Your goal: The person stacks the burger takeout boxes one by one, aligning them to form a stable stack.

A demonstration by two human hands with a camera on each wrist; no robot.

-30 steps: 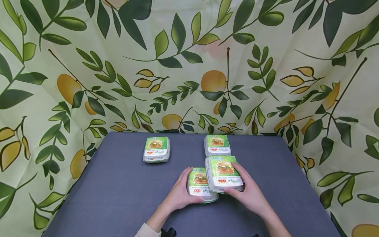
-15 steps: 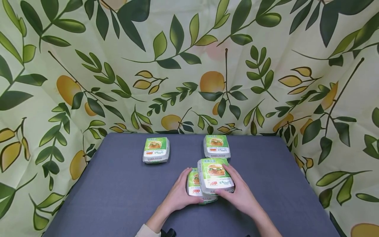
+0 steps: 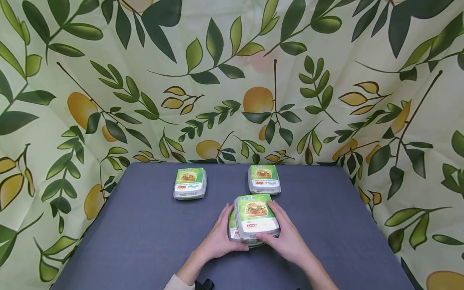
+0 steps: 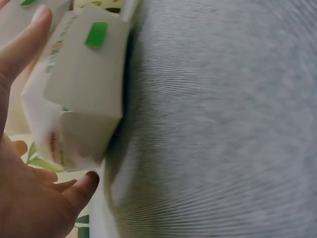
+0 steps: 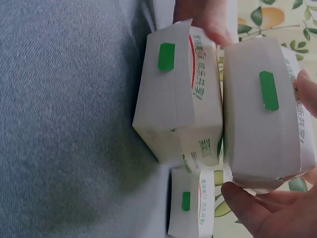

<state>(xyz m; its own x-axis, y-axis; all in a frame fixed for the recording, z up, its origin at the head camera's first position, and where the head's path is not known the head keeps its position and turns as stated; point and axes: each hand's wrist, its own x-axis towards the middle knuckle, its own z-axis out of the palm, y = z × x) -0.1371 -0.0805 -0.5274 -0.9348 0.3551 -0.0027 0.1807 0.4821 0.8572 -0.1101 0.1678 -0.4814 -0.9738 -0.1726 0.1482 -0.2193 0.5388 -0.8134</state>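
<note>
Head view: upper burger box [image 3: 256, 213] sits almost square on top of a lower burger box [image 3: 233, 231], of which only the left edge and front lip show. Right hand [image 3: 286, 237] grips the upper box, fingers curled along its right side, thumb at the front edge. Left hand [image 3: 219, 237] cups the lower box's left side, steadying it against the bench [image 3: 145, 241].

Right wrist view: the two boxes [image 5: 181, 99] [image 5: 262, 109] lie side against side, green tabs facing the camera, edges not quite flush.

Step in hand, as I judge it: stacking, at the seating stage. Next move likely calls for a small nudge to square the upper box over the lower, then an easy release so the stack does not shift.

Two further boxes stand apart toward the back, back-left box [image 3: 190, 183] and back-right box [image 3: 264, 179], in front of a leaf-print backdrop [image 3: 232, 80].
</note>
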